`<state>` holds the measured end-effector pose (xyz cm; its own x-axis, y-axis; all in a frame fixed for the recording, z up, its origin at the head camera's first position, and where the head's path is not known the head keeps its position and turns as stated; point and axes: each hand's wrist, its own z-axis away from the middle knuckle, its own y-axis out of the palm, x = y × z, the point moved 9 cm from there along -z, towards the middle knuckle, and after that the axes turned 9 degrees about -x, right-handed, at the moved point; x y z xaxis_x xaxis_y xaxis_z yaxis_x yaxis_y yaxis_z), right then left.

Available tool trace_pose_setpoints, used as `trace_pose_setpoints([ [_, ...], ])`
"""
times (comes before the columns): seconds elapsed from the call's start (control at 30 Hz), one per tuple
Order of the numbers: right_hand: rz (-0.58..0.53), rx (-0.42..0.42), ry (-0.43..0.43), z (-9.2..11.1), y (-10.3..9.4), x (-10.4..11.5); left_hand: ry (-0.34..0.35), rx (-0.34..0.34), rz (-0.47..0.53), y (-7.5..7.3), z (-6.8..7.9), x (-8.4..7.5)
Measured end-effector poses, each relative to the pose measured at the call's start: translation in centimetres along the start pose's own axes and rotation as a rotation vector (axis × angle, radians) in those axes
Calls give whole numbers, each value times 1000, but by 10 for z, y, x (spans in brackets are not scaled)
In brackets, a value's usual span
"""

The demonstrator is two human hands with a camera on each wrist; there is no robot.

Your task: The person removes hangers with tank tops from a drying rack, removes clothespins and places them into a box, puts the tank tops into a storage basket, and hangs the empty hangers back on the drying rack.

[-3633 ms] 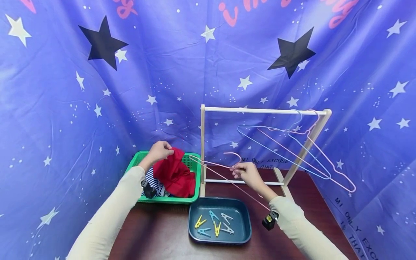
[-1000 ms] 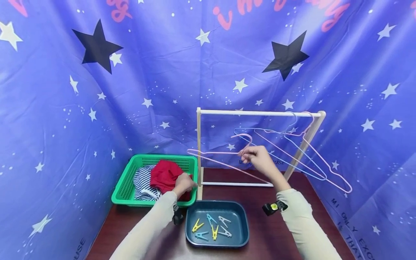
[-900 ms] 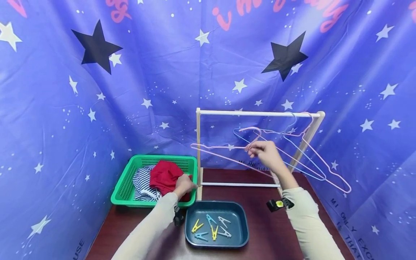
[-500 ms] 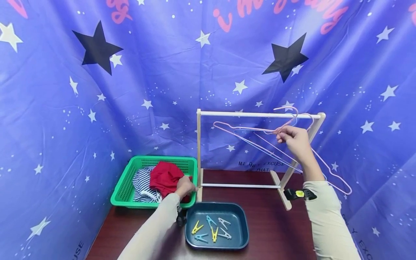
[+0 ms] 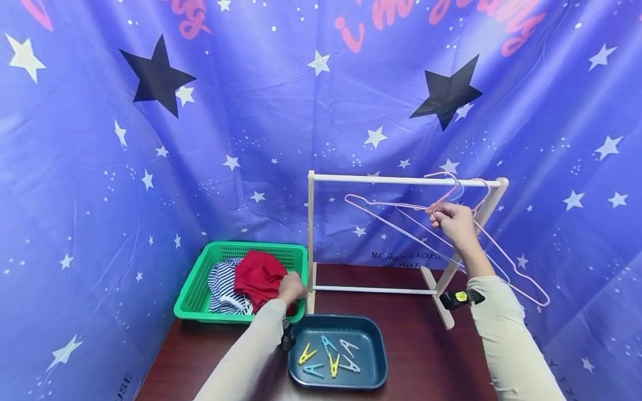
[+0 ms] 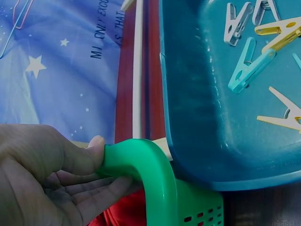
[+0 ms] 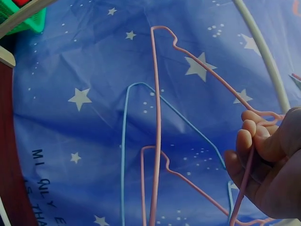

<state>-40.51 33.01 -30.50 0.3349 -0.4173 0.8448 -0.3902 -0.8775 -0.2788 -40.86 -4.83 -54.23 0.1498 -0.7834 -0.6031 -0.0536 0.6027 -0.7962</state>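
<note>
My right hand (image 5: 453, 224) pinches a pink clothes hanger (image 7: 158, 94) at its neck, its hook at the rack's white top bar (image 5: 361, 179). Beside it, a blue hanger (image 7: 124, 141) and another pink hanger (image 7: 143, 183) hang from the same bar. Down on the left, my left hand (image 5: 292, 288) grips the rim corner of a green plastic basket (image 5: 215, 318); the left wrist view shows the thumb above the rim and fingers below. Inside the basket lie a red cloth (image 5: 258, 275) and a blue-and-white striped cloth (image 5: 223, 287).
A dark blue tray (image 5: 368, 362) in front of the rack holds several clothespins (image 5: 334, 366) in yellow, blue and grey. The rack's wooden foot (image 5: 441, 306) stands on the dark red table (image 5: 411, 345). A purple star-printed curtain (image 5: 281, 111) surrounds the table.
My right hand has carried the pink hanger up and right to the top bar. My left hand, earlier holding up the red cloth, has let it down into the basket and now holds the rim.
</note>
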Motion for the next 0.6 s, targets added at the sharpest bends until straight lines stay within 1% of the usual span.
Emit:
trace_pose_setpoints([
  [0.13,7,-5,29,-4,5,-6,3,-14,-33,2,-1,0],
  [0.27,7,7,49,-7,12,-14,-8,-15,-38,4,-2,1],
  [0.4,31,31,38,-8,19,-22,-19,-14,-34,4,-3,3],
  [0.53,32,43,21,-5,25,-25,-23,-15,-35,4,-2,3],
  [0.57,23,43,20,-4,26,-25,-22,-16,-37,3,-2,2],
  [0.6,-21,46,19,-3,27,-25,-23,-14,-38,3,-2,2],
])
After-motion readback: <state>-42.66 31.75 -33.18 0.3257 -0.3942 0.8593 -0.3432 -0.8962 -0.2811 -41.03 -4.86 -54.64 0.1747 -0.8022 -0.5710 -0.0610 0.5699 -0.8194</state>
